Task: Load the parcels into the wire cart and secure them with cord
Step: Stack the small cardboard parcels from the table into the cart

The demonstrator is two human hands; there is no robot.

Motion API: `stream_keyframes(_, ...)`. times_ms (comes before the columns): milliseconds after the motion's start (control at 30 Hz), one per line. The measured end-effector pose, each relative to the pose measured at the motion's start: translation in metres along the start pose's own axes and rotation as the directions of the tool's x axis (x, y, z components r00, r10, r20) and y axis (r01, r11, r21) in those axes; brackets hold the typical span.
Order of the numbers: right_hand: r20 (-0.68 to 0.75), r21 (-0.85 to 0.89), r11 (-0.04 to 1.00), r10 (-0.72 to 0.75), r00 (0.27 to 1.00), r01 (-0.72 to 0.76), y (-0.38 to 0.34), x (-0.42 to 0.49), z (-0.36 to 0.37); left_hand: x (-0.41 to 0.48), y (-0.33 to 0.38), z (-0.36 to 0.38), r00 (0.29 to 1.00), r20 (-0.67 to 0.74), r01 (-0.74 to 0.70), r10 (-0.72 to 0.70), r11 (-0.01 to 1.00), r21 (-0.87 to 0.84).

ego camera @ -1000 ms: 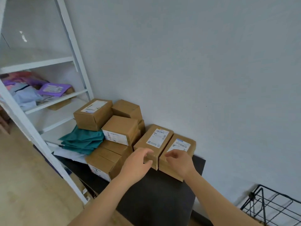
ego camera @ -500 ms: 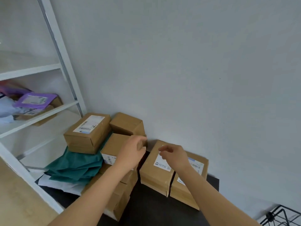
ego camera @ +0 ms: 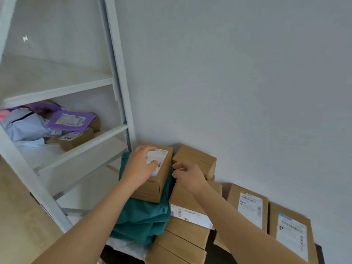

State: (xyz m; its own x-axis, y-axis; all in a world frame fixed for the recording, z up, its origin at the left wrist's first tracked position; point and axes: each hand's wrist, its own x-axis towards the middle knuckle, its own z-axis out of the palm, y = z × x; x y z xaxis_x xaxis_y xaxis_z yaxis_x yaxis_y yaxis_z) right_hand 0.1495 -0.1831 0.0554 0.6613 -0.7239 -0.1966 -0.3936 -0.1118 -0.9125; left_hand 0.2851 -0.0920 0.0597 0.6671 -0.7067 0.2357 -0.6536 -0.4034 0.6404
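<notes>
Left hand (ego camera: 140, 166): lies flat, fingers spread, on the labelled top; nearer of the two. Parcel (ego camera: 151, 191): sits atop teal bag (ego camera: 141, 218), long axis running away toward the wall (ego camera: 247, 92). Right hand (ego camera: 187, 176): hovers just beside its right edge, loosely curled, empty.

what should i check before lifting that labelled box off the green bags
1. Left hand on the labelled box: it rests on the top, fingers over the label. Ok.
2. Right hand on the opposite side: it is beside the box with fingers curled, contact unclear. Cannot tell.
3. Nothing stacked on the box: only the hand is on top. Ok.
4. Firm footing: the box sits on soft green bags and may shift. Not ok.
5. Wire cart within reach: not in view. Cannot tell.
6. Cord at hand: none visible. Cannot tell.
</notes>
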Motion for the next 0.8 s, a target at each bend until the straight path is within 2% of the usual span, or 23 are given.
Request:
stream_keyframes(100, -0.021, 0.018, 0.998, 0.059, 0.998, -0.059, -0.004, 0.015, 0.021, 0.014, -0.025, -0.009, 0.997, -0.001, 0.075, -0.075, 0.997, -0.024)
stream_keyframes(200, -0.020, 0.001, 0.993, 0.115, 0.993, -0.115, -0.006, 0.026, 0.037, 0.022, -0.043, -0.013, 0.963, 0.091, 0.267, -0.255, 0.951, -0.159)
stream_keyframes(300, 0.009, -0.023, 0.987, 0.161, 0.987, -0.160, -0.011, 0.031, 0.047, 0.028, -0.061, -0.015, 0.850, 0.286, 0.520, -0.443, 0.791, -0.323)
stream_keyframes(367, 0.015, -0.032, 0.983, 0.179, 0.984, -0.179, -0.013, 0.033, 0.053, 0.032, -0.074, -0.012, 0.778, 0.422, 0.616, -0.466, 0.700, -0.361)
stream_keyframes(467, 0.013, -0.051, 0.980, 0.195, 0.981, -0.194, -0.015, 0.034, 0.062, 0.033, -0.079, -0.009, 0.745, 0.521, 0.645, -0.418, 0.652, -0.399)
stream_keyframes(567, -0.013, -0.035, 0.984, 0.175, 0.984, -0.175, -0.020, 0.033, 0.067, 0.033, -0.074, -0.009, 0.759, 0.522, 0.625, -0.389, 0.661, -0.416)
stream_keyframes(700, -0.089, -0.003, 0.999, 0.050, 0.995, -0.050, -0.035, 0.026, 0.062, 0.031, -0.067, -0.016, 0.765, 0.502, 0.637, -0.404, 0.595, -0.491)
stream_keyframes(800, -0.102, 0.069, 0.997, -0.034, 0.994, 0.041, -0.046, 0.017, 0.056, 0.025, -0.057, -0.022, 0.783, 0.473, 0.622, -0.403, 0.502, -0.601)
